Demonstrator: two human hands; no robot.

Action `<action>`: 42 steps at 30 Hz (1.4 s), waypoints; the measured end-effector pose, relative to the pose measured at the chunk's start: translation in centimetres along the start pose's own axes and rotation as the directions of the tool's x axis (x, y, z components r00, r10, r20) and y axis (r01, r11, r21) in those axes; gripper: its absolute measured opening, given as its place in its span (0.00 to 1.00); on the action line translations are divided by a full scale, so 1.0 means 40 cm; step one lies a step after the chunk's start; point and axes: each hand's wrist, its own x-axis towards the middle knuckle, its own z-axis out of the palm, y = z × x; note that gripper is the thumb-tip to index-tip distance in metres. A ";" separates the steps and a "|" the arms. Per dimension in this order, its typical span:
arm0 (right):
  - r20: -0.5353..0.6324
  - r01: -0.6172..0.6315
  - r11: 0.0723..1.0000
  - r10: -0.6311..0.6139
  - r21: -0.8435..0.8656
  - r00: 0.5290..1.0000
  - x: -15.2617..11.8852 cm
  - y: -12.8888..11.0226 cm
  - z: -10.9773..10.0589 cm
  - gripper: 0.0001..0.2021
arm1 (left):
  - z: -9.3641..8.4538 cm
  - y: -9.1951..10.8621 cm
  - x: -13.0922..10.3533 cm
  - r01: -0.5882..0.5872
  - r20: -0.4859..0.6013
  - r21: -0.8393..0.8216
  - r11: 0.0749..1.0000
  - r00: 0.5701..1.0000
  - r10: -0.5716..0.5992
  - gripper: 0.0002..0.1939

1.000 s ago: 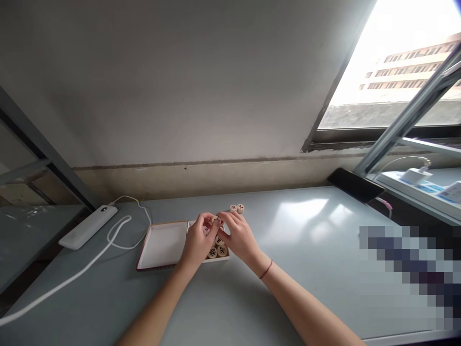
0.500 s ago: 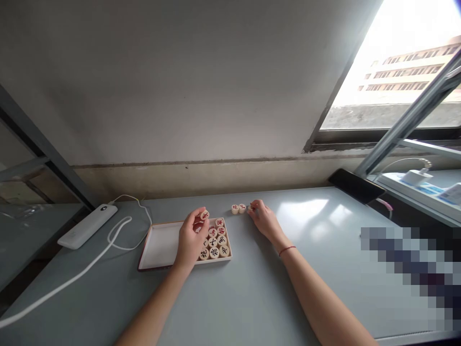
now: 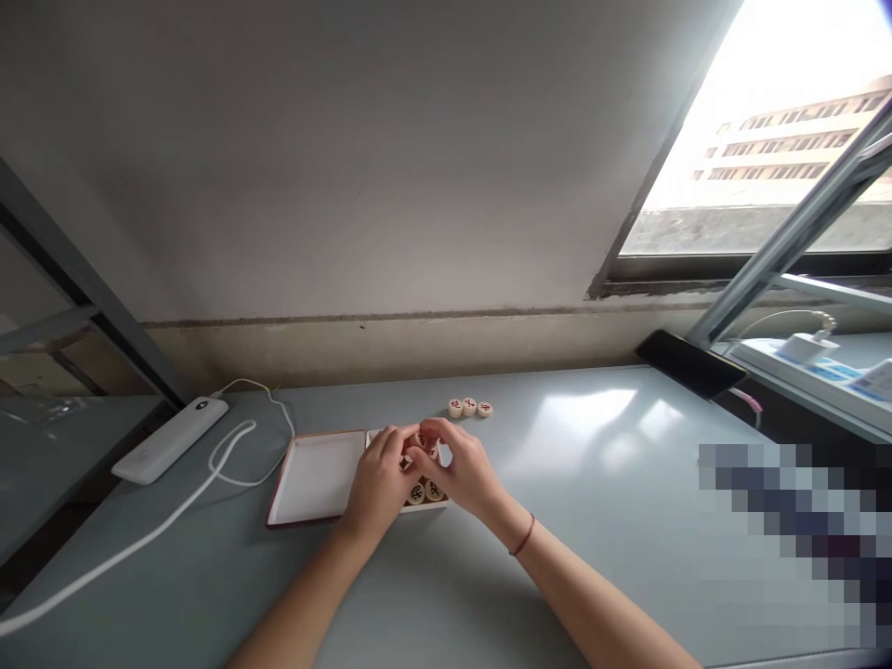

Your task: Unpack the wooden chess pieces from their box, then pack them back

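Both hands meet above the open box (image 3: 327, 469) of round wooden xiangqi pieces (image 3: 416, 493). My left hand (image 3: 380, 469) curls over the middle of the box, its fingertips closed at a piece that they mostly cover. From the right, my right hand (image 3: 466, 465) has thumb and fingers bent round a red-marked xiangqi piece (image 3: 422, 440), touching the left fingertips. Black-marked pieces show in the near row; the hands hide much of the rest. Behind the box, three red-marked xiangqi pieces (image 3: 469, 407) lie in a row on the desk.
A white power bank (image 3: 171, 439) with a white cable (image 3: 160, 530) lies at the left. At the far right edge are a black phone-like slab (image 3: 689, 362) and a power strip (image 3: 801, 358). The wall (image 3: 362, 353) borders the desk's back.
My right hand has left the third piece of the row and come left and nearer, over the box. My left hand has lowered with its piece to the box, meeting the right.
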 end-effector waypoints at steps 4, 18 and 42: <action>-0.095 -0.020 1.000 0.021 0.009 0.995 0.011 0.042 -0.017 0.10 | 0.005 0.000 -0.001 0.001 0.038 0.021 1.000 0.999 -0.001 0.14; -0.142 -0.324 0.803 0.294 -0.501 0.945 0.008 0.292 -0.120 0.05 | -0.009 -0.016 0.004 0.079 0.072 0.027 0.996 0.994 -0.081 0.13; 0.020 -0.155 0.950 0.167 -0.272 0.986 0.017 0.115 -0.028 0.07 | 0.009 0.000 0.033 0.132 0.359 0.461 0.878 0.877 -0.320 0.21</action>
